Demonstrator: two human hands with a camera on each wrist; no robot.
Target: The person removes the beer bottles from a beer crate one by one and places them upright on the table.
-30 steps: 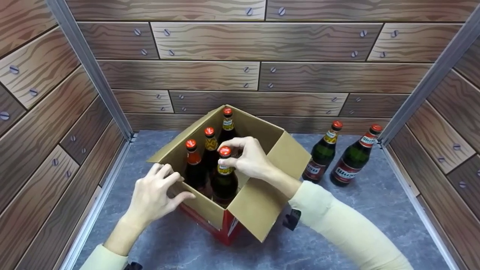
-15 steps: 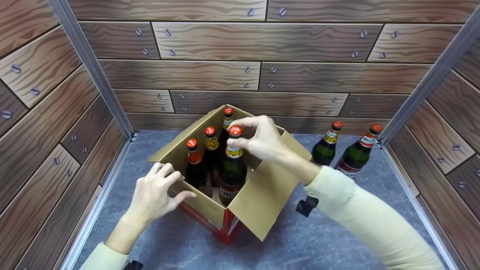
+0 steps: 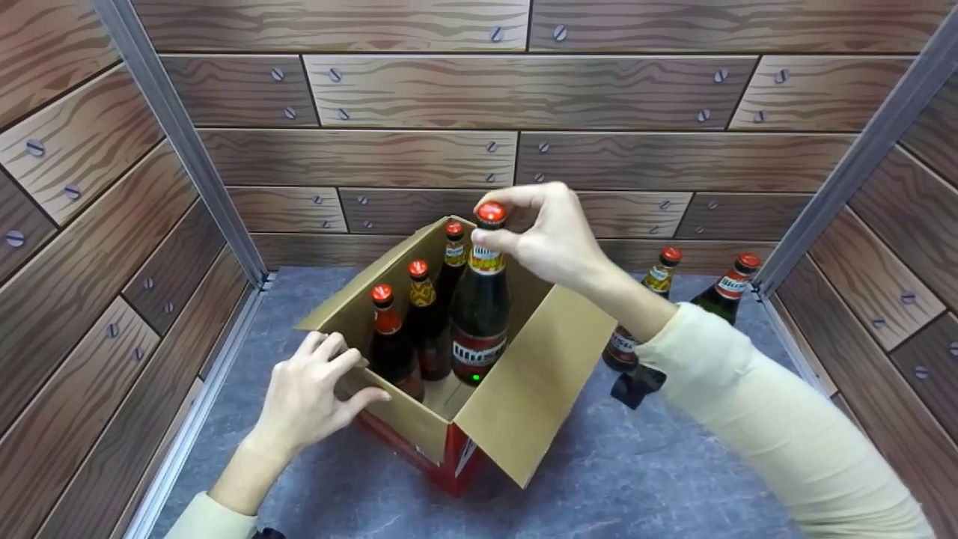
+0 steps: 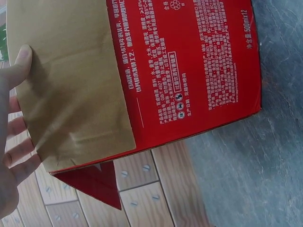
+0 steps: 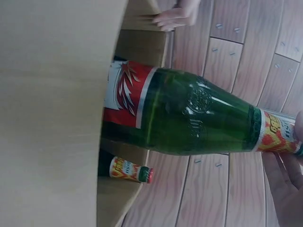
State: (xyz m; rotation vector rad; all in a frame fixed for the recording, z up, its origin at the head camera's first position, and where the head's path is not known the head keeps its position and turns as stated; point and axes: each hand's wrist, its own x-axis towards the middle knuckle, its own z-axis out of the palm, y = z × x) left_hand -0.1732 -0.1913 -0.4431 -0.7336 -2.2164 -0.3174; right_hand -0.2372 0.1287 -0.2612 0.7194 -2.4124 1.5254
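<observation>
My head view takes in a back wall (image 3: 419, 93) of wood-grain planks with slotted screw heads (image 3: 334, 74), a left wall (image 3: 82, 262) and right wall (image 3: 883, 296) to match, grey corner posts (image 3: 180, 135), and a veined grey-blue counter (image 3: 584, 479).

We're in a panelled booth (image 3: 75, 344): plank-print back wall (image 3: 419, 90) up top, metal posts (image 3: 162, 106) upper left and right, marbled surface (image 3: 599, 464) below.
</observation>
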